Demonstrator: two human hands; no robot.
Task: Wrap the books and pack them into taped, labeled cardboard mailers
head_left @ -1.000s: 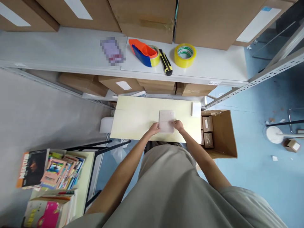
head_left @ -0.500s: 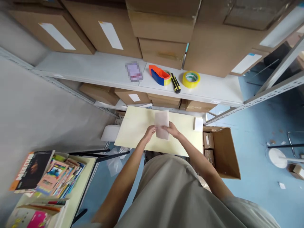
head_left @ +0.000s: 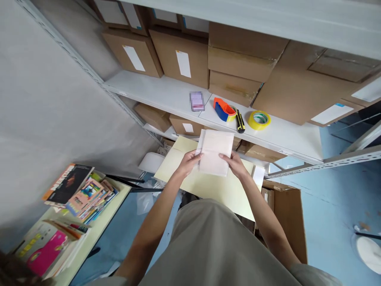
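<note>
Seen from the head camera, both forearms reach forward from a grey-shirted torso, and the two hands hold one pale, flat, rectangular paper packet (head_left: 214, 155) up above the cream-coloured worktop (head_left: 205, 186). On the packet's left edge the left hand (head_left: 188, 162) pinches it, thumb on top and fingers curled beneath; the right hand (head_left: 235, 164) grips the lower right edge the same way. The packet is tilted towards the camera, and its top edge overlaps the front of the white metal shelf (head_left: 166, 89).

On that shelf, beyond the packet, lie an orange and blue tape dispenser (head_left: 224, 109), a black and yellow utility knife (head_left: 239, 122) just beside it, and a yellow roll of tape (head_left: 259, 119) to the right. Brown cardboard boxes (head_left: 238, 59) with white labels stand behind them. A small white card (head_left: 258, 176) rests at the worktop's right end, next to an open brown carton (head_left: 290, 218) on the blue floor. Down to the left, a stack of colourful books (head_left: 83, 190) sits on a side table.

One small item on the shelf (head_left: 197, 101) is blurred beyond reading. The packet hides part of the worktop, and the carton's contents are cut off by the right arm.
</note>
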